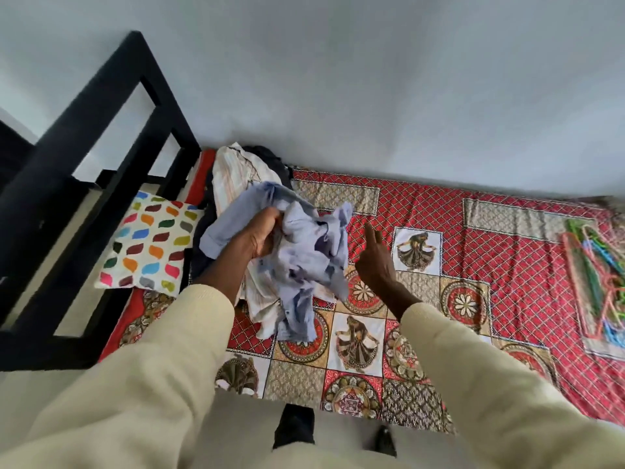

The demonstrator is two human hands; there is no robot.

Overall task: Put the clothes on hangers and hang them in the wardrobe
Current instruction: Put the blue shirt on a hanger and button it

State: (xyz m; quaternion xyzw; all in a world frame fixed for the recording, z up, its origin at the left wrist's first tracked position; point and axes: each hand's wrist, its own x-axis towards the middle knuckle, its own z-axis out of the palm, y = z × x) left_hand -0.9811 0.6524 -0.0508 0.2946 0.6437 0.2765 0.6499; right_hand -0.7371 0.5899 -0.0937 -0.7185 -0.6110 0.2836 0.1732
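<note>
Crumpled light-blue cotton shirt [304,245]: lifted above the bed, bunched, tail hanging down. Cream striped garment [236,170]: heaped near the head end, partly beneath the blue shirt, beside a dark garment [267,155]. Bundle of coloured plastic hangers [598,279]: lying flat at far right of the bed, well apart from the clothes.

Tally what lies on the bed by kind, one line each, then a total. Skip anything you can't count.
Light blue shirt, gripped in the left hand: 1
Pile of clothes: 1, garments too tangled to count
Bundle of coloured hangers: 1, hangers too blurred to count
Patterned pillow: 1
Total: 4

The right hand holds nothing.
</note>
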